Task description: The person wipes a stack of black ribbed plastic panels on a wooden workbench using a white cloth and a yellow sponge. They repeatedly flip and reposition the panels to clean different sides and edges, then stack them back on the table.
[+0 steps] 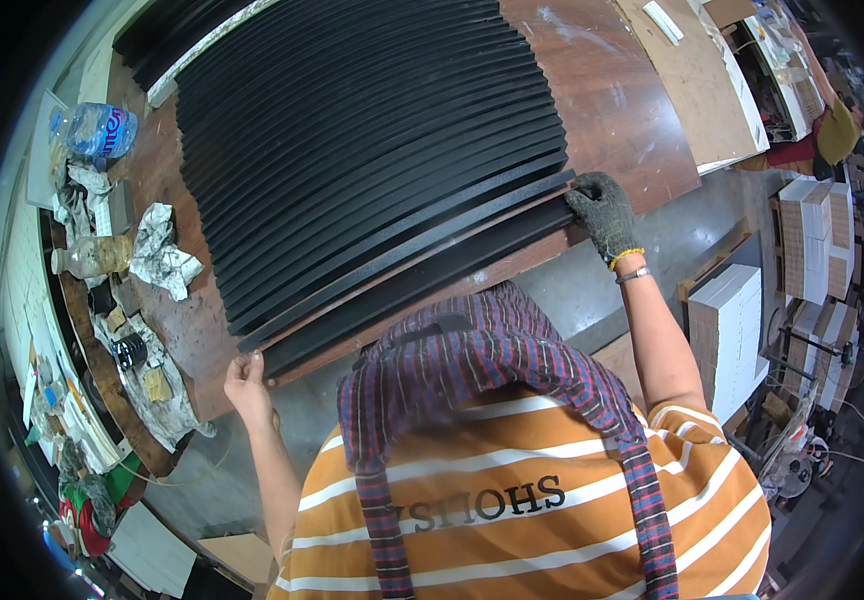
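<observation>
Head view looks down on a brown table [617,95], whose surface is smooth but has pale scuffs and some shine toward its right side. On the middle of the table lies a wide block of black strips [372,150], set side by side in many rows. Near the front edge of the table lies the front black strip [422,292], a little apart from this block.

At the right end of this strip, close to the table's front edge, the right hand [604,215], in a dark grey glove with a yellow cuff, has its fingers closed around the strip. The left hand [250,382], without glove, is at the other end with bent fingers touching it; how firmly they press, I cannot tell.

On the left side of the table stand a clear bottle [102,130] with a blue label and, nearer to the person, a stained crumpled cloth [164,255]. To the right of the table, white boxes [727,335] are stacked above the grey floor [672,190], which shines softly. Beyond the table's upper right part there is a pale board [697,65].
</observation>
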The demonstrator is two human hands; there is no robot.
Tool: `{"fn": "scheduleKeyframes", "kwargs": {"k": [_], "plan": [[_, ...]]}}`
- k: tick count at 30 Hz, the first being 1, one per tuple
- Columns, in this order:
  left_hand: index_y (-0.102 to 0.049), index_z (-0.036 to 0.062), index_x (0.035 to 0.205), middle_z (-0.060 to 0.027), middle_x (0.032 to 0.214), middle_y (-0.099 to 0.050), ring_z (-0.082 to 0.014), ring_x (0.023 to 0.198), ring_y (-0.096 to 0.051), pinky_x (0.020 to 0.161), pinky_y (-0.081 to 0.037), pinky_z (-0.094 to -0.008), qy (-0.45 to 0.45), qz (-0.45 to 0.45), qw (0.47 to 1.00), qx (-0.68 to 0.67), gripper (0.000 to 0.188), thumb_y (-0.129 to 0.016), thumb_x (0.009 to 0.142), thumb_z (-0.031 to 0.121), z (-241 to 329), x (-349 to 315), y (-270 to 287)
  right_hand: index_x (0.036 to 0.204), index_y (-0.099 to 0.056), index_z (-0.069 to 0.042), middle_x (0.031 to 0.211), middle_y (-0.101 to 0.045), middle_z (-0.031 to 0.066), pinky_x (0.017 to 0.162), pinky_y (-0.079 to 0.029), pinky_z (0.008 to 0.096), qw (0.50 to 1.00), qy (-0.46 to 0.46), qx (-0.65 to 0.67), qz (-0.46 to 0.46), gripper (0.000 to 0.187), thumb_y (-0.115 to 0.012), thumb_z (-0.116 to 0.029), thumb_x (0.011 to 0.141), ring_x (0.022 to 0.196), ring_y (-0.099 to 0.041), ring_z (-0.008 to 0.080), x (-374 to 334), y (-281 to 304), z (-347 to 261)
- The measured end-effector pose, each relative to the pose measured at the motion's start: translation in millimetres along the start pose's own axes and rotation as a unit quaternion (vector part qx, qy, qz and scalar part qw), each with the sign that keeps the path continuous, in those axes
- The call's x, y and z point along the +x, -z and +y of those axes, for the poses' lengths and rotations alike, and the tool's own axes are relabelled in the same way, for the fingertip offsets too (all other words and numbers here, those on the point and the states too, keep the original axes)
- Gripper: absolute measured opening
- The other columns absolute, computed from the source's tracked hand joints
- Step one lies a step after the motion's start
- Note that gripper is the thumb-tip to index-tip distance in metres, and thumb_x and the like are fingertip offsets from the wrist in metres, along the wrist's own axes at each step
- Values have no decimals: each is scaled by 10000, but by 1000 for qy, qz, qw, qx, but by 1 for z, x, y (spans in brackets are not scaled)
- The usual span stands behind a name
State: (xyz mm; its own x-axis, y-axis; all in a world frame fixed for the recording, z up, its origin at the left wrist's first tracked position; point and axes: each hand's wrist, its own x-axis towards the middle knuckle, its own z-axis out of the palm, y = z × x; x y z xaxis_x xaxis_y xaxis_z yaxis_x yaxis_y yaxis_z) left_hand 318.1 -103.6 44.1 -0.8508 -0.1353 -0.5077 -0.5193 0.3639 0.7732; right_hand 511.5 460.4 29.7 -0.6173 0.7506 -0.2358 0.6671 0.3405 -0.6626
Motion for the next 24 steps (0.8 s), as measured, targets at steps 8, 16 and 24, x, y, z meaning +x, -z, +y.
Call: {"fn": "scheduleKeyframes", "kwargs": {"k": [8,16,24], "plan": [[-545,-20,1209,-73,1027,-609,-130,874,-626,793,-531,-274,-115,5,988,-103,333,-715,922,-7,-16,12,-4,1173,-665,50,1023,-705,127,788,-576,314,964,-17,265,-7,401,-775,-53,801,932,-684,188,13,-3,-4],[-506,-65,1330,-137,1262,-521,-175,1124,-567,943,-496,-284,-147,5,986,73,524,-743,864,-38,-26,33,2,1372,-593,-62,1279,-674,92,956,-539,357,994,108,-14,25,649,-810,-73,760,1104,-663,247,22,-13,2],[-337,-64,1550,-225,1624,-327,-316,1513,-298,1242,-197,-404,-288,-30,944,159,799,-736,879,105,-13,30,-17,1502,-459,-54,1505,-517,116,1084,-464,366,967,164,191,-31,838,-794,-55,734,1359,-519,258,33,-22,4]]}}
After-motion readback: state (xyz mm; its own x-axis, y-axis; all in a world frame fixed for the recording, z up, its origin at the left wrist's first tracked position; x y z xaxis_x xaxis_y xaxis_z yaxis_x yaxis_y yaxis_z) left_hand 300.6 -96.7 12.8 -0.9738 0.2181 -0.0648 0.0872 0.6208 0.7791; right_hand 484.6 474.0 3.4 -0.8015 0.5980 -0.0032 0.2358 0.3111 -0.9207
